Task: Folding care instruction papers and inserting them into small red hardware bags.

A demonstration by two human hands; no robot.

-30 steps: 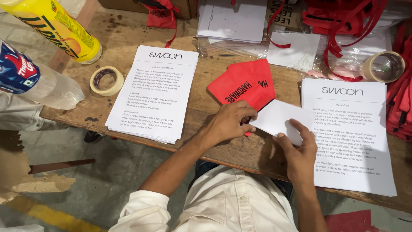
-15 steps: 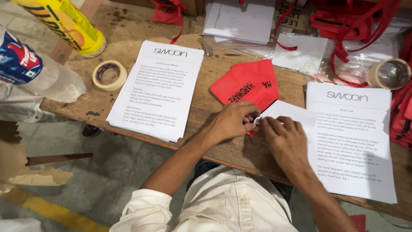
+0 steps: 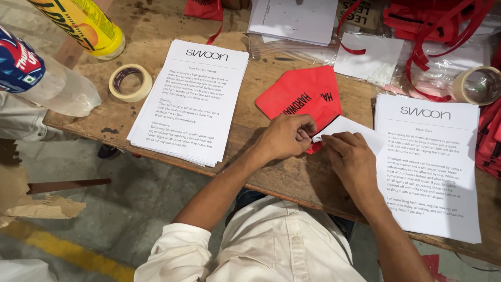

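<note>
I am pinching a folded white paper sheet at its near left corner, where my left hand and my right hand are meeting fingertip to fingertip. The sheet is lying flat and slanted, its far end running up toward the right, its right part overlapping the edge of a printed stack. It is blank on the face I see. Its corner is touching the open mouth of a red fabric pouch, which is lying flat on the tabletop just beyond my left hand. The pouch is carrying black lettering, is turned at an angle, and its lower edge is partly hiding under my fingers.
</note>
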